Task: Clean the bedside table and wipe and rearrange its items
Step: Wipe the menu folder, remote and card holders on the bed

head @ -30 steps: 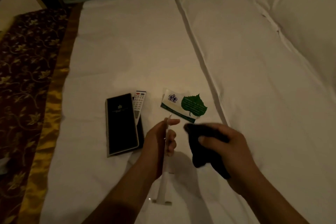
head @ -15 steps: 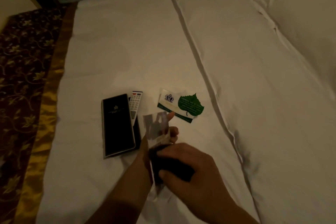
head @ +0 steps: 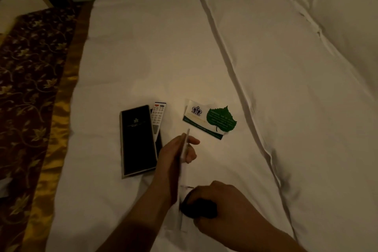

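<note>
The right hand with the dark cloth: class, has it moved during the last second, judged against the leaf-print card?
Yes. The right hand and dark cloth have drawn back toward the camera, away from the leaf-print card.

A thin clear stand (head: 183,161) is held edge-on in the left hand (head: 176,154), while a dark cloth (head: 199,208) is pressed against its near end by the right hand (head: 221,206). A black folder (head: 137,140), remote (head: 157,117) and leaf card (head: 210,120) are laid on the white bed (head: 143,57) beyond.

Looked like a hotel bedroom: white duvet (head: 155,51) and pillows (head: 345,10), patterned brown-gold bed runner (head: 30,96), crest-printed card (head: 204,118), black crested folder (head: 138,139), TV remote (head: 158,116).
</note>
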The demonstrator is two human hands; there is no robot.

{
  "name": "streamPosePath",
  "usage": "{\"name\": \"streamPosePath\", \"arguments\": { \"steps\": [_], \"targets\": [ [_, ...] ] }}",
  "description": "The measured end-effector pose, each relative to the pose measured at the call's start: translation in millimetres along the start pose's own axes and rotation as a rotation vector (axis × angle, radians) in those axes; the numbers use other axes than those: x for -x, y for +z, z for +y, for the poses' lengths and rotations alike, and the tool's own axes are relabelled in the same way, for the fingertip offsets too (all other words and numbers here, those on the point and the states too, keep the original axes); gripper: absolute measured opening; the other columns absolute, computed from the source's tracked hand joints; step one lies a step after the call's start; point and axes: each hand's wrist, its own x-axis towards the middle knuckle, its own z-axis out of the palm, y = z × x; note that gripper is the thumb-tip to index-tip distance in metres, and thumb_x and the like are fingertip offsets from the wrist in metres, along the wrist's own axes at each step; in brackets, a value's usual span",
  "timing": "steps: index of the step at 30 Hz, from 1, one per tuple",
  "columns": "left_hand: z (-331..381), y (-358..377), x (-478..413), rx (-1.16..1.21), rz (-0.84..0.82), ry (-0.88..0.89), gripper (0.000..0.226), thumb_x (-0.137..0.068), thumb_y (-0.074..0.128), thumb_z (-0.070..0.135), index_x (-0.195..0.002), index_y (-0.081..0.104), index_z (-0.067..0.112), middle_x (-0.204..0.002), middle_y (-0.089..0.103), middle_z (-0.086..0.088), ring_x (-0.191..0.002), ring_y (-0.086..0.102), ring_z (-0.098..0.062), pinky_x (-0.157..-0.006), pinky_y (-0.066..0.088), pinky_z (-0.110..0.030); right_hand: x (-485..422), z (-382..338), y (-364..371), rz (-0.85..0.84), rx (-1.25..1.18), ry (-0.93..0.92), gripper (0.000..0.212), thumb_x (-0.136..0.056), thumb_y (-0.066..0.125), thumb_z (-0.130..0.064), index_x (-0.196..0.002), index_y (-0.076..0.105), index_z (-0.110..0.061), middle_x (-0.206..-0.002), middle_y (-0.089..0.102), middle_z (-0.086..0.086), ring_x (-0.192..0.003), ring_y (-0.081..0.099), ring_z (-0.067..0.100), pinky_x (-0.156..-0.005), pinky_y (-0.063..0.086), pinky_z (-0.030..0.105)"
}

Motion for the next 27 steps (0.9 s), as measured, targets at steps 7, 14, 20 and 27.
{"name": "streamPosePath", "arguments": {
  "steps": [7, 14, 20, 27],
  "targets": [
    [-22, -17, -26, -0.135, 0.322, -0.177, 0.032, -0.101, 0.049, 0.036, -0.086, 0.07, 0.016, -0.084, 0.074, -0.007, -0.078, 0.071, -0.02, -0.072, 0.054, -0.035, 7, 32, -13, 0.247, -0.115, 0.309, 0.009, -0.079, 0.069, -0.033, -0.085, 0.07, -0.039, -0.078, 0.071, -0.017, -0.07, 0.063, 0.0, -0.069, 0.049, 0.019],
    [-46, -40, -38, -0.374, 0.229, -0.294, 0.025, -0.1, 0.051, 0.016, -0.083, 0.067, 0.006, -0.085, 0.068, -0.012, -0.075, 0.067, -0.021, -0.068, 0.057, -0.03, 13, 51, -27, 0.466, -0.364, 0.469, 0.019, -0.08, 0.07, -0.017, -0.082, 0.072, -0.036, -0.061, 0.07, -0.006, -0.056, 0.066, 0.019, -0.057, 0.054, 0.033],
    [-51, -68, -25, -0.945, 0.43, 0.042, 0.03, -0.09, 0.064, 0.018, -0.12, 0.066, 0.012, -0.107, 0.058, -0.007, -0.094, 0.061, -0.023, -0.087, 0.052, -0.037, -6, 40, -15, 0.431, -0.382, 0.401, 0.024, -0.079, 0.071, -0.009, -0.08, 0.072, -0.033, -0.062, 0.07, -0.007, -0.051, 0.064, 0.013, -0.053, 0.051, 0.027],
    [-39, -127, -61, -0.866, 0.729, -0.224, 0.082, -0.08, 0.076, 0.045, -0.14, 0.043, -0.001, -0.134, 0.049, -0.029, -0.12, 0.05, -0.044, -0.1, 0.045, -0.052, -48, 20, -10, 0.441, -0.324, 0.252, 0.024, -0.079, 0.07, -0.017, -0.081, 0.068, -0.041, -0.07, 0.069, -0.02, -0.06, 0.063, 0.0, -0.053, 0.043, 0.015]
  ]
}}
